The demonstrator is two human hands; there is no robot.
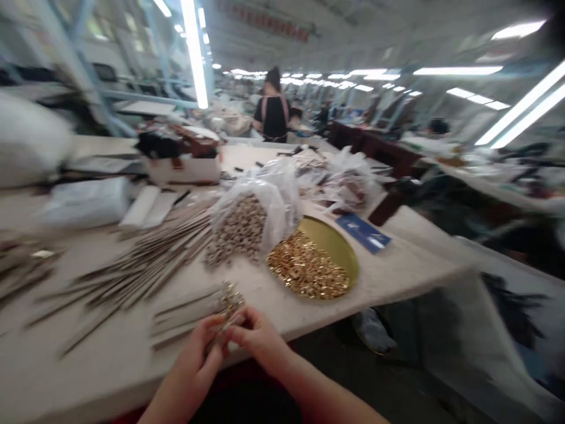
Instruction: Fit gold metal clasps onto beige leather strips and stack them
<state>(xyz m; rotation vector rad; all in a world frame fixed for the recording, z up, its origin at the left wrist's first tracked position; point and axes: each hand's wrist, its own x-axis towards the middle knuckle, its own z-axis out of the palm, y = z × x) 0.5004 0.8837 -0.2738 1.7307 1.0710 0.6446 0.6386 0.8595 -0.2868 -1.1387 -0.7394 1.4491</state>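
Observation:
Near the table's front edge, my left hand (198, 356) and my right hand (256, 335) meet, fingers closed on a small light-coloured piece too blurred to name. Just beyond them lie several taupe strips (185, 312) with shiny metal bits (230, 295) at their right ends. A round gold tray (342, 244) to the right holds many small gold metal pieces (309, 268). Behind, a clear plastic bag (280, 194) lies open with many small beige pieces (241, 232) spilling from it. Long thin taupe strips (150, 253) fan out to the left.
A blue card (364, 232) lies right of the tray. Farther back are a white box (185, 168) of dark and brown items, more plastic bags (348, 176) and a white wrapped bundle (88, 200). A person (274, 115) in dark clothing stands beyond the table.

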